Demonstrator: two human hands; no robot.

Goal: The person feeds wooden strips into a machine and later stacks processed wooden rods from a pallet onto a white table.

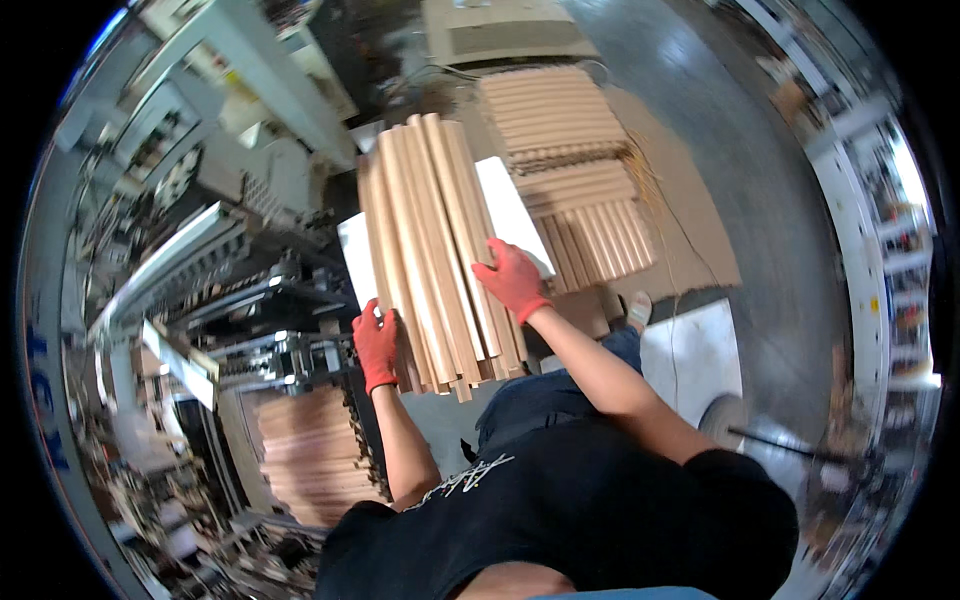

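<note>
A bundle of long, light-brown wooden strips [430, 250] with rounded faces lies in front of me on a white board [515, 215]. Their near ends are uneven, some sticking out farther than others. My left hand [376, 350], in a red glove, is curled against the left side of the bundle near its close end. On the right side, my right hand [512, 280], also red-gloved, presses against the strips with thumb and fingers bent at their edge. The bundle sits between both hands. The undersides of the fingers are partly hidden.
Stacks of similar strips [555, 110] rest on cardboard [695, 220] at the far right, with a nearer stack [600, 240] beside the board. Machinery [290, 360] stands close on the left, above another strip stack [315, 455]. A white sheet [695, 360] and a dark pole [790, 445] are at right.
</note>
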